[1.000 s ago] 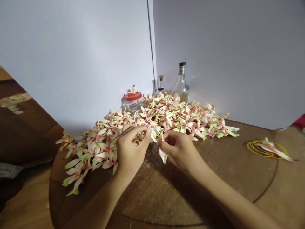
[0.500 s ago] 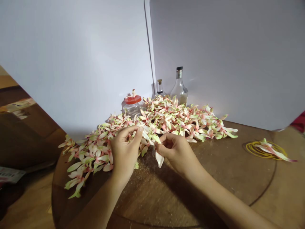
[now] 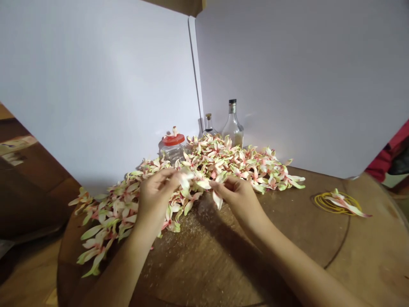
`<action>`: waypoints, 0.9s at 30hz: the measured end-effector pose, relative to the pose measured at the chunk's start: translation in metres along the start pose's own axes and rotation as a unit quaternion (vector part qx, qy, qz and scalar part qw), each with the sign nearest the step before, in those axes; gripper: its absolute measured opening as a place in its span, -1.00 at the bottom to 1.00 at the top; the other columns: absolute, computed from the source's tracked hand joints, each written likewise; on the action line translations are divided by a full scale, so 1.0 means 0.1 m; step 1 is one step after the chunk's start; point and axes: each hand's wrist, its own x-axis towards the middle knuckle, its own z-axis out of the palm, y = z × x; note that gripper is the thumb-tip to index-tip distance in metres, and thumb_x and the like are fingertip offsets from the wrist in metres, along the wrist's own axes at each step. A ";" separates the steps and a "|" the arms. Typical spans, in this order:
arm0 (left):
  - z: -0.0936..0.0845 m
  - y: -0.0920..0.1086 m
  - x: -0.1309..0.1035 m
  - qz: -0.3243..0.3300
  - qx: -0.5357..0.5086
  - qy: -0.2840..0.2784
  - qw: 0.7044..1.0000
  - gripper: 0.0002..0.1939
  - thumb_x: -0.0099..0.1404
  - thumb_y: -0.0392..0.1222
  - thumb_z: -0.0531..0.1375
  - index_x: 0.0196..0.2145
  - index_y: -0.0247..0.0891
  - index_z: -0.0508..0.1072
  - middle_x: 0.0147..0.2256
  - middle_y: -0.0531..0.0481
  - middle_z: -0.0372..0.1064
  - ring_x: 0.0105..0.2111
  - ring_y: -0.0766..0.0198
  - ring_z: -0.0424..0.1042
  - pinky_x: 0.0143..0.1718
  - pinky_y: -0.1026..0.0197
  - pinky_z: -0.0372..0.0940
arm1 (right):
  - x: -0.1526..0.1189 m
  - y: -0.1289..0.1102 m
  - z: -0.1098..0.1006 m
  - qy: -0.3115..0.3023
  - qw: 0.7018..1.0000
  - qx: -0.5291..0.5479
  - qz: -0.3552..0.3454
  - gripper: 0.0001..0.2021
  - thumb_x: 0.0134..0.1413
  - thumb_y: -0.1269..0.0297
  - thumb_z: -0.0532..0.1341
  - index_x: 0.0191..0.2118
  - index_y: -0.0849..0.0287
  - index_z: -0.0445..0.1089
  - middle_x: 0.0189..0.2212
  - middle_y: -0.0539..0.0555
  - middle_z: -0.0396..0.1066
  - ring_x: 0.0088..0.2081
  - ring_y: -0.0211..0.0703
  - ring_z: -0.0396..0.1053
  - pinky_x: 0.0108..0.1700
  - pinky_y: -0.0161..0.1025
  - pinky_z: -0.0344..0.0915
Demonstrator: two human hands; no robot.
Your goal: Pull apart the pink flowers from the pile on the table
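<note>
Pink, white and green flowers [image 3: 223,155] lie in a wide heap across the back and left of the round wooden table [image 3: 198,264]. In front of the heap, my right hand [image 3: 238,196] pinches a flower [image 3: 217,199] whose pale petals hang below and beside the fingertips. My left hand [image 3: 156,192] is closed at the fingertips on a whitish petal [image 3: 185,181], blurred by motion. The two hands are a short gap apart, palms facing inward.
Behind the heap stand a red-lidded jar [image 3: 173,147] with a flower on its lid, a small corked bottle [image 3: 208,125] and a taller bottle [image 3: 233,125]. Yellow bands [image 3: 322,202] under one flower lie at right. White panels [image 3: 287,85] enclose the back.
My left hand has drawn left, away from my right hand, widening the gap between them. The view has shifted slightly, showing more of the table's right side.
</note>
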 end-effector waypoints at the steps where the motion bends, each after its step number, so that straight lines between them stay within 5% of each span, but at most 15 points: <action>1: 0.05 0.04 -0.06 0.003 -0.013 -0.072 0.997 -0.88 0.32 -0.13 0.28 -0.22 -0.15 0.58 -0.31 -0.01 0.54 -0.35 0.26 0.48 -0.26 0.14 0.44 | 0.03 0.01 -0.05 0.019 1.000 -0.010 -0.008 -0.62 0.13 0.12 0.29 -0.56 0.14 0.15 -0.63 -0.11 0.06 -0.57 -0.36 -0.02 -0.49 -0.26 -0.08; 5: 0.24 0.22 -0.27 0.058 -0.042 -0.272 0.960 -0.97 0.30 -0.19 0.32 -0.28 -0.11 0.59 -0.33 0.04 0.50 -0.25 0.26 0.47 -0.16 0.16 0.39 | 0.15 0.07 -0.24 0.071 0.997 -0.021 -0.028 -0.68 0.09 0.11 0.33 -0.48 0.14 0.22 -0.61 -0.11 0.12 -0.56 -0.34 0.05 -0.49 -0.27 -0.03; 8: 0.32 0.25 -0.34 0.095 -0.017 -0.326 0.940 -0.85 0.26 -0.18 0.36 -0.19 -0.08 0.58 -0.25 0.06 0.52 -0.15 0.27 0.46 -0.07 0.18 0.35 | 0.18 0.08 -0.31 0.072 0.997 -0.003 -0.026 -0.61 0.06 0.11 0.36 -0.03 0.13 0.37 -0.50 -0.03 0.35 -0.47 -0.23 0.27 -0.44 -0.25 0.13; 10: 0.33 0.23 -0.34 0.126 0.014 -0.300 0.946 -0.82 0.28 -0.19 0.35 -0.14 -0.09 0.56 -0.19 0.07 0.52 -0.11 0.29 0.46 -0.02 0.20 0.34 | 0.17 0.06 -0.29 0.068 0.997 -0.018 -0.035 -0.45 0.05 0.11 0.37 0.15 0.10 0.32 -0.42 0.02 0.43 -0.42 -0.19 0.33 -0.39 -0.22 0.21; 16: 0.29 0.13 -0.23 0.264 0.162 -0.088 0.947 -0.89 0.32 -0.34 0.28 -0.20 -0.21 0.54 -0.22 0.01 0.52 -0.13 0.25 0.43 -0.05 0.15 0.32 | 0.03 -0.01 -0.09 -0.043 0.998 0.009 -0.033 -0.59 0.26 0.06 0.19 0.10 0.19 0.44 -0.28 0.14 0.52 -0.34 -0.14 0.45 -0.26 -0.12 0.42; 21: 0.27 0.05 -0.19 0.278 0.253 -0.073 0.924 -0.94 0.29 -0.34 0.31 -0.30 -0.22 0.54 -0.23 0.02 0.53 -0.12 0.18 0.41 -0.07 0.11 0.29 | -0.09 0.04 0.05 -0.083 0.992 -0.050 -0.079 -0.63 0.30 0.08 0.17 0.12 0.13 0.39 -0.22 0.13 0.53 -0.26 -0.12 0.50 -0.12 -0.07 0.45; 27: 0.23 0.03 -0.18 0.262 0.227 -0.073 0.935 -0.84 0.17 -0.27 0.41 -0.30 -0.27 0.53 -0.34 0.02 0.52 -0.26 0.24 0.44 -0.24 0.22 0.29 | -0.11 0.02 0.06 -0.089 0.993 0.015 -0.071 -0.77 0.21 0.09 0.29 -0.26 0.17 0.44 -0.39 0.07 0.52 -0.33 -0.17 0.49 -0.26 -0.22 0.45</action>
